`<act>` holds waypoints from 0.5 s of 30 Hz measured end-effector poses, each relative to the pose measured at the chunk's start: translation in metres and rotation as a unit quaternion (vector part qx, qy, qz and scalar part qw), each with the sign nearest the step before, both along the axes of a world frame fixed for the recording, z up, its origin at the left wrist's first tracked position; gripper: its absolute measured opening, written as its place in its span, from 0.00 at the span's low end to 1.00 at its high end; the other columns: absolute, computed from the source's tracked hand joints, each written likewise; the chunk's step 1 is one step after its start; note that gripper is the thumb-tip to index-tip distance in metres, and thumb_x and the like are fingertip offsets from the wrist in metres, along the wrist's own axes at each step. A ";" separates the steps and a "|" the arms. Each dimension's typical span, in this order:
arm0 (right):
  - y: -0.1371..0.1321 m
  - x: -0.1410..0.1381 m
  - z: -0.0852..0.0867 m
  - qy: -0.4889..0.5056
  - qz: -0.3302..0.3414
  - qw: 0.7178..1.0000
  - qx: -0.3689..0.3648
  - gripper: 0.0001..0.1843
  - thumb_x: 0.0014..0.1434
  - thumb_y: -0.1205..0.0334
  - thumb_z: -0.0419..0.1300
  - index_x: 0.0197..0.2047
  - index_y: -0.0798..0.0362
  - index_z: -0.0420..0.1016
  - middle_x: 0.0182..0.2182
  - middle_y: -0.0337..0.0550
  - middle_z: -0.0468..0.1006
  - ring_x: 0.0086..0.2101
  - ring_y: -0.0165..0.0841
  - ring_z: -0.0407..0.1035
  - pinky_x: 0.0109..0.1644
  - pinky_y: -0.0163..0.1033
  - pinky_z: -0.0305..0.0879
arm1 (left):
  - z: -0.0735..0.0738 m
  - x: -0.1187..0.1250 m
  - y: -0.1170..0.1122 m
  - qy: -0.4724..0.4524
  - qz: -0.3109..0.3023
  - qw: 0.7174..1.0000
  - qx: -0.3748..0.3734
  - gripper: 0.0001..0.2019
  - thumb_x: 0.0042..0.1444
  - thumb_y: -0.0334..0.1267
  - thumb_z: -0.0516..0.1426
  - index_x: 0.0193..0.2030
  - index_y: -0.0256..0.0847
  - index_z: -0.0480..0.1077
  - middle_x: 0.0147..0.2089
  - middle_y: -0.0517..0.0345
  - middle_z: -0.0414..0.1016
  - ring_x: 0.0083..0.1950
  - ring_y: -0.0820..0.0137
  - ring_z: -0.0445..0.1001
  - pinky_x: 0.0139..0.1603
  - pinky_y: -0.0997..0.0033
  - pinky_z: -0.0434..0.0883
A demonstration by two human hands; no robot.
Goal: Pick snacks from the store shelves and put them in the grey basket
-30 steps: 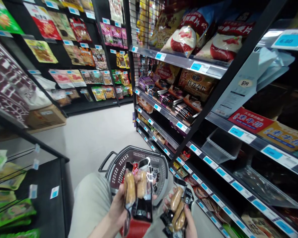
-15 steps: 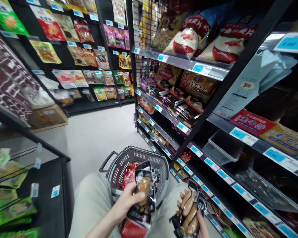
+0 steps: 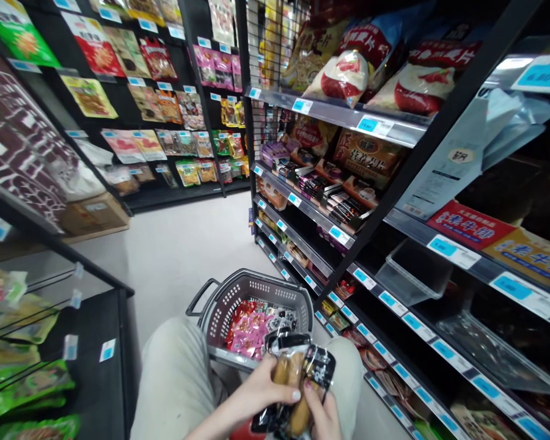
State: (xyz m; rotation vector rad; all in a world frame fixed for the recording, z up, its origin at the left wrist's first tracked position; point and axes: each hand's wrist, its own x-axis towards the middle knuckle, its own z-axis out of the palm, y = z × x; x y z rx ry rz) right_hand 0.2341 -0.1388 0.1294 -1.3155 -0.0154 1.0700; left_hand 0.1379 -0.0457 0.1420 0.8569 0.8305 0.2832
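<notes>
Low in the picture, my left hand (image 3: 261,394) and my right hand (image 3: 323,415) are both closed on black sausage packets (image 3: 297,379), pressed together into one bunch over my lap. The packets show brown sausages through clear windows. Just beyond them sits a grey shopping basket (image 3: 220,315) on the floor, with pink and red snack packs (image 3: 250,324) inside. My legs in beige trousers (image 3: 174,379) frame the basket.
Black shelving (image 3: 330,235) with blue price tags runs along the right, holding boxes and bags. A low shelf (image 3: 96,342) with green packets stands at the left. A wall of hanging snack bags (image 3: 156,104) and a cardboard box (image 3: 96,214) lie beyond the pale floor.
My hands came together: the packets held apart a second ago are now joined in one bunch, lower in view. The basket's contents are now uncovered.
</notes>
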 end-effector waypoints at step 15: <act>0.065 0.060 -0.150 -0.051 0.121 0.977 -0.166 0.18 0.35 0.51 0.61 0.24 0.56 0.63 0.15 0.36 0.68 0.18 0.32 0.66 0.21 0.35 0.60 | -0.082 -0.066 0.080 0.010 0.214 0.973 -0.084 0.22 0.33 0.37 0.63 0.38 0.34 0.68 0.30 0.54 0.75 0.31 0.66 0.73 0.35 0.70 0.68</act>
